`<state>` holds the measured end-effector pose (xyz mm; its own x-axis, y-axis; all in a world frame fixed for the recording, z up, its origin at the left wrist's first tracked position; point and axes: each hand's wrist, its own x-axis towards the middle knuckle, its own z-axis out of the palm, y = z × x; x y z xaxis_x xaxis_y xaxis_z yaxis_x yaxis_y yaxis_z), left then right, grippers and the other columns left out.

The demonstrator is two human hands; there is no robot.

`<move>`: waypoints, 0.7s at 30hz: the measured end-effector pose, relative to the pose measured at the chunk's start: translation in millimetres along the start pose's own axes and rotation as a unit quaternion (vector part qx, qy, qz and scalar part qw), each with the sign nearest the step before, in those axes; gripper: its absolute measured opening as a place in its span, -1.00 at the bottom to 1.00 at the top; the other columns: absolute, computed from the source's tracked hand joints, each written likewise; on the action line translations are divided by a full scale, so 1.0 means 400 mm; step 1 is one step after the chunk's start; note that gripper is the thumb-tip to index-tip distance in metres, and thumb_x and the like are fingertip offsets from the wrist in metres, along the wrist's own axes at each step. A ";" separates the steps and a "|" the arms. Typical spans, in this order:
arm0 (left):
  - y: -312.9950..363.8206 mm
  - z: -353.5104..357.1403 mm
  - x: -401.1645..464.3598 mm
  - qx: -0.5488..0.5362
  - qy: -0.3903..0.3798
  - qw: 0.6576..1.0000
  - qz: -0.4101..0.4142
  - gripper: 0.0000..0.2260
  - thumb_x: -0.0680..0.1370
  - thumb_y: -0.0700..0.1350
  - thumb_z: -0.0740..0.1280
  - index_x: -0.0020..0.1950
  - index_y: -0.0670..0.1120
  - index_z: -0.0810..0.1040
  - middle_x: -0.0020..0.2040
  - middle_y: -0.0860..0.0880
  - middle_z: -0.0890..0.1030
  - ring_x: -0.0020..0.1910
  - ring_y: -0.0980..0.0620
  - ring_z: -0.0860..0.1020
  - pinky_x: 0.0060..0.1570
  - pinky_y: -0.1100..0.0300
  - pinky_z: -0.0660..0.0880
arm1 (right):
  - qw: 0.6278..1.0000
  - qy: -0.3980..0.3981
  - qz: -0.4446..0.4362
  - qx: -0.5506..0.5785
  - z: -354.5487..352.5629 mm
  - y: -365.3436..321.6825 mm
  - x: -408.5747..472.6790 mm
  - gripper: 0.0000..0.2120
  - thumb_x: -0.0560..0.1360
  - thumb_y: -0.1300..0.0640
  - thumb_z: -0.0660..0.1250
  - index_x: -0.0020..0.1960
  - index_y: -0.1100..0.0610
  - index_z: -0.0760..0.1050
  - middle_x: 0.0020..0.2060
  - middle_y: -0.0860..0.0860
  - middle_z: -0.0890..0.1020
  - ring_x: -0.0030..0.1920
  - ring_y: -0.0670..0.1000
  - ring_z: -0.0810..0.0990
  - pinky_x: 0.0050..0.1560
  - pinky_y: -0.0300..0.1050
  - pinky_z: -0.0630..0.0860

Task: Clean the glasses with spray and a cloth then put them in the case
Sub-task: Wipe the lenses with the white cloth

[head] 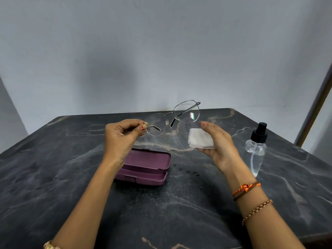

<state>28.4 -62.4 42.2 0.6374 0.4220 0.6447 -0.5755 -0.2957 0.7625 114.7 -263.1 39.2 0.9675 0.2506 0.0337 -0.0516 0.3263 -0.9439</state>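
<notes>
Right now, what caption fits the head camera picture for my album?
Left hand holds glasses up, right hand cradles a cloth, purple case open below.

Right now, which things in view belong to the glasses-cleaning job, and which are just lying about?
Job: glasses pinched in left hand; white cloth on right hand; spray bottle; open purple case.

Lying about: nothing loose; only the dark marble table.
</notes>
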 end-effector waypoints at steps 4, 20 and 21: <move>-0.012 -0.001 -0.001 0.056 -0.011 0.998 0.016 -0.76 0.31 -0.27 0.42 -0.36 0.10 0.63 -0.35 0.19 0.66 -0.28 0.17 0.61 -0.24 0.35 0.56 | 0.999 -0.002 0.034 0.029 -0.014 -0.010 0.015 -0.81 0.42 0.08 0.35 0.01 0.11 0.53 -0.11 0.04 0.55 -0.11 0.02 0.55 -0.37 -0.23 0.59; -0.026 0.006 -0.004 0.068 0.006 0.998 0.003 -0.78 0.33 -0.25 0.43 -0.35 0.08 0.62 -0.36 0.21 0.66 -0.26 0.13 0.61 -0.17 0.29 0.58 | 0.933 -0.035 -0.064 -0.354 -0.020 0.061 0.032 -0.67 0.38 0.37 0.24 0.11 0.17 0.47 -0.13 0.07 0.49 -0.16 0.03 0.48 -0.22 -0.18 0.45; -0.026 0.007 -0.004 0.069 0.007 0.998 0.003 -0.79 0.33 -0.25 0.43 -0.33 0.08 0.62 -0.36 0.22 0.65 -0.26 0.13 0.60 -0.17 0.30 0.58 | 0.930 -0.022 -0.075 -0.360 -0.022 0.066 0.034 -0.66 0.37 0.37 0.26 0.13 0.18 0.46 -0.08 0.09 0.49 -0.12 0.05 0.49 -0.16 -0.15 0.47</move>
<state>34.7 -62.3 33.1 0.6265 0.4313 0.6492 -0.5021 -0.4137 0.7594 128.9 -259.1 11.9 0.9387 0.2928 0.1822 0.2780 -0.3298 -0.9022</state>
